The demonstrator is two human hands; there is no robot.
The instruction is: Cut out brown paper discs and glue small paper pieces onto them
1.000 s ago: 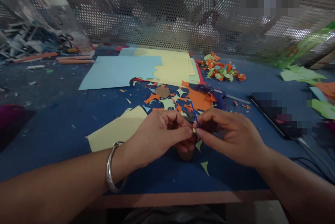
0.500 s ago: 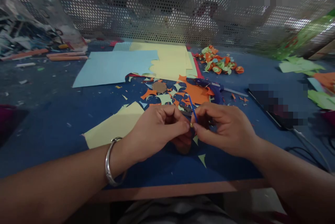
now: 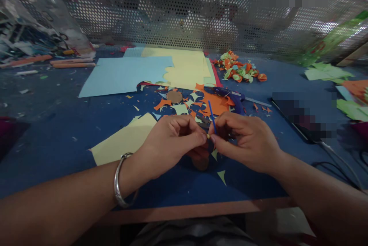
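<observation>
Left hand (image 3: 176, 138) and right hand (image 3: 244, 140) still pinch a tiny yellow piece (image 3: 208, 136), the right also gripping a thin blue stick (image 3: 211, 112), so fingertip work seems ongoing.

Across the whole top of the frame we see a grey metal panel (image 3: 129, 27), pierced all over with small round holes and standing along the far side of a blue tabletop (image 3: 57, 123). Dark, blurred shapes show on or through the panel; we cannot tell which. A pixelated block hides part of it at the upper right, and near that corner we catch bright glints on the metal. The light is dim, and the blue turns greyer toward the left. Low in the frame we find the table's pinkish-brown front edge (image 3: 172, 211), with shadow beneath and a pale patch (image 3: 293, 219) at the lower right.
</observation>
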